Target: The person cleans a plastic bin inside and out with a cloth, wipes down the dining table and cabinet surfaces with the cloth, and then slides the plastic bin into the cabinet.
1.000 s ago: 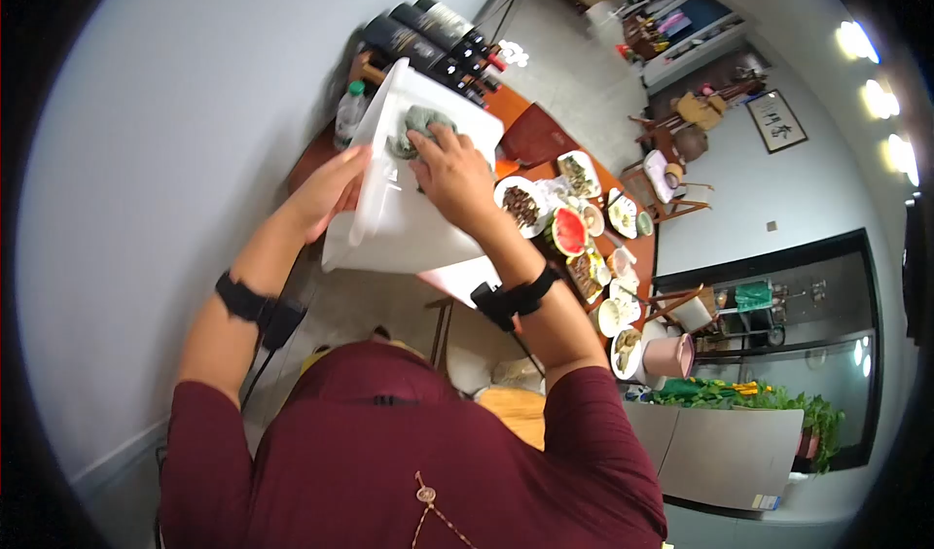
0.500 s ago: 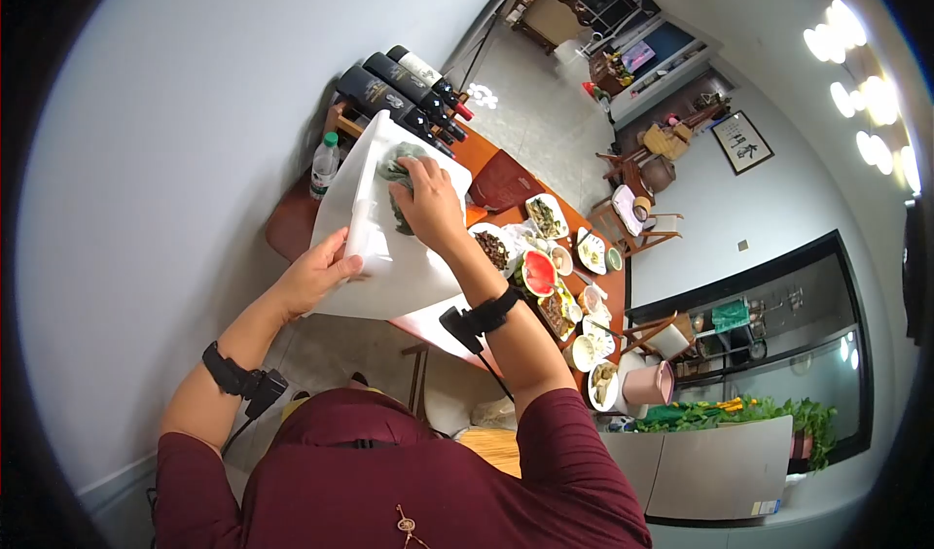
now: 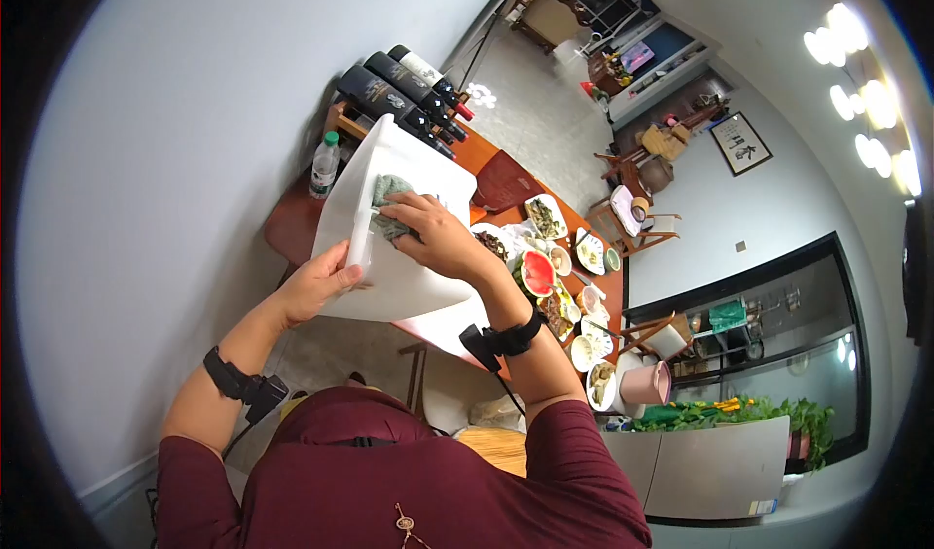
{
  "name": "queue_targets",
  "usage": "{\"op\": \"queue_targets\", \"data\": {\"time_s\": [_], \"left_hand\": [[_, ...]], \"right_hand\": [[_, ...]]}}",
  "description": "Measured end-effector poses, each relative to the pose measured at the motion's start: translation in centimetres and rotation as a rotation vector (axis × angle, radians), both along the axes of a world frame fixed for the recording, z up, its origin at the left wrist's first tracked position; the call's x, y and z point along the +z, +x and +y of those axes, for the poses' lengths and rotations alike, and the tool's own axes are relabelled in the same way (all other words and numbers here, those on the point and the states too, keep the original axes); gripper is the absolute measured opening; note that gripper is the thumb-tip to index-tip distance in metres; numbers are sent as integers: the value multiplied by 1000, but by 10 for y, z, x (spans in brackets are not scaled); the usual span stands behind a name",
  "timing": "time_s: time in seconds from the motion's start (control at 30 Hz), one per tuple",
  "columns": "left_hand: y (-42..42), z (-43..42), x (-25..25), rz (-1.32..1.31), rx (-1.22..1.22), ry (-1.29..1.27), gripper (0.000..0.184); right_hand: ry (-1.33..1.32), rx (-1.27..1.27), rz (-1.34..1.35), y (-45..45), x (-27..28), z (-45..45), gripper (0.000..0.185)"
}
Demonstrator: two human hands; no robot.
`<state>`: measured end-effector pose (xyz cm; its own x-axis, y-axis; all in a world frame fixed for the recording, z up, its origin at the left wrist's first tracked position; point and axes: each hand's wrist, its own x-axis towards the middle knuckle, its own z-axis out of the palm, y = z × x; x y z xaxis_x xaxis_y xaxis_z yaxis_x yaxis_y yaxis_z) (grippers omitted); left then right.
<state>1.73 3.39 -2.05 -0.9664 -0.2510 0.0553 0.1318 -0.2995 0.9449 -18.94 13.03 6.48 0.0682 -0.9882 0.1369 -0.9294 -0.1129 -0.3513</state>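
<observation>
Since the previous frame, right hand (image 3: 438, 243) and cloth (image 3: 386, 187) have slid down and nearer to the rim side of the white container (image 3: 389, 291); left hand (image 3: 316, 286) has barely shifted.

Nearest: black straps round both forearms, webbed and matte; maroon sleeves, soft knit by the look.

Left fingers closed on the rim, thumb on the near side. Right fingers half bent, slightly spread, holding the cloth against the container's broad face; thumb's grip on it can't be made out.

Handling, as judged: firm rim grip, since thin walls could flex or the tilted box skid under a push. Flat fingertips, even pressure, overlapping strokes; fold of cloth tucked into the lip, where a bunched wad would skip the corner.

Materials: container smooth, glossy, faintly translucent, probably plastic; straight lip, rounded corners. Cloth grey-green, crumpled, nubbly, yielding.

Beyond the box, on the red-brown table (image 3: 292, 218): clear ribbed bottle (image 3: 324, 167) with green cap, upright; dark wine bottles (image 3: 389, 87) stacked on their sides. Across: cut watermelon (image 3: 537, 273), wet red flesh, among pale glazed dishes.

Farthest: framed calligraphy (image 3: 739, 143), dark-edged, flat on the pale wall.
</observation>
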Motion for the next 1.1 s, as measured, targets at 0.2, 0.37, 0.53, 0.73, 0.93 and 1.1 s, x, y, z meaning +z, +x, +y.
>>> {"op": "queue_targets", "data": {"time_s": [0.2, 0.37, 0.53, 0.73, 0.93, 1.1], "left_hand": [[0, 0, 8, 13, -21, 38, 59], [-1, 1, 3, 42, 32, 37, 59], [-3, 3, -5, -19, 69, 20, 58], [-2, 3, -6, -126, 47, 0, 59], [-7, 1, -13, -123, 56, -33, 61], [-10, 3, -23, -120, 70, 2, 62]], "right_hand": [[-120, -99, 178, -9, -13, -21, 40], [-179, -221, 208, -35, -29, -37, 37], [-128, -348, 159, -29, -22, -23, 36], [-48, -165, 5, -11, -4, 14, 34], [65, -173, -103, -11, 3, 38, 31], [-86, -105, -227, 18, -1, 46, 33]]}}
